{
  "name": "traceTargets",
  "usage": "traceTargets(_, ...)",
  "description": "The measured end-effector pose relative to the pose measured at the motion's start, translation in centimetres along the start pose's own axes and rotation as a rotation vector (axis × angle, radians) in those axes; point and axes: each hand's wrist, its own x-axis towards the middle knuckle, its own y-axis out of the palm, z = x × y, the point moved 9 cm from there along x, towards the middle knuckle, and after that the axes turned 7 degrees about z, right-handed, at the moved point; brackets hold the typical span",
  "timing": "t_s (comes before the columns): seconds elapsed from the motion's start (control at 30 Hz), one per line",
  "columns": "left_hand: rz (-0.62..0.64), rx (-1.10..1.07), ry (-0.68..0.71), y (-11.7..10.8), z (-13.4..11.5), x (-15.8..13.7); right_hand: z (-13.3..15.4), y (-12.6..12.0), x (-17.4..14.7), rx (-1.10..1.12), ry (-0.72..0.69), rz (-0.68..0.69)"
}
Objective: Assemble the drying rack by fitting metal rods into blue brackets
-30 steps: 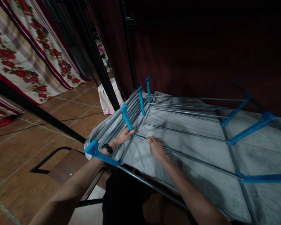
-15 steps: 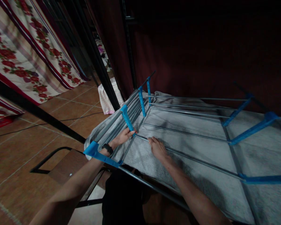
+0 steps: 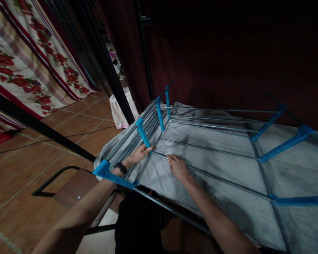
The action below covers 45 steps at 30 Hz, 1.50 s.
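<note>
A rack frame of grey metal rods and blue plastic brackets lies across a grey blanket (image 3: 228,169). My left hand (image 3: 141,153), with a black band on the wrist, is closed on the lower end of a blue bracket (image 3: 143,135), where a rod meets it. A little to the right, my right hand (image 3: 177,165) is wrapped around that metal rod (image 3: 217,177). The rod runs right to another blue bracket (image 3: 299,201). Nearest me, a blue bracket (image 3: 113,175) sits by my left wrist. Fingertip details at the joint are hard to make out.
A black metal post (image 3: 113,70) and a slanting black bar (image 3: 42,123) stand at the left. Beyond are a flowered curtain (image 3: 21,63) and a striped cloth (image 3: 122,109). A brown-seated chair (image 3: 71,187) is at lower left on the tiled floor (image 3: 13,190). A dark red curtain (image 3: 201,70) hangs behind.
Both hands keep their grips in nearly the same place. The whole view has shifted very slightly.
</note>
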Motion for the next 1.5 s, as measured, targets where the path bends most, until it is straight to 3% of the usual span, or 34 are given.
traceTargets(0.33, -0.007, 0.083, 0.001, -0.1, -0.2, 0.1, 0.2, -0.1, -0.1, -0.046, 0.011, 0.072)
traceTargets(0.97, -0.063, 0.201, -0.016, 0.5, -1.1, 0.1, 0.2, 0.1, 0.0, -0.087, -0.01, 0.068)
traceTargets(1.27, -0.135, 0.146, -0.01, 0.6, 0.5, 0.5, -0.2, -0.1, 0.3, -0.031, 0.026, 0.105)
traceTargets(1.5, -0.148, 0.256, 0.0, 1.3, -1.0, 0.1, -0.3, 0.0, 0.8, -0.01, 0.008, 0.106)
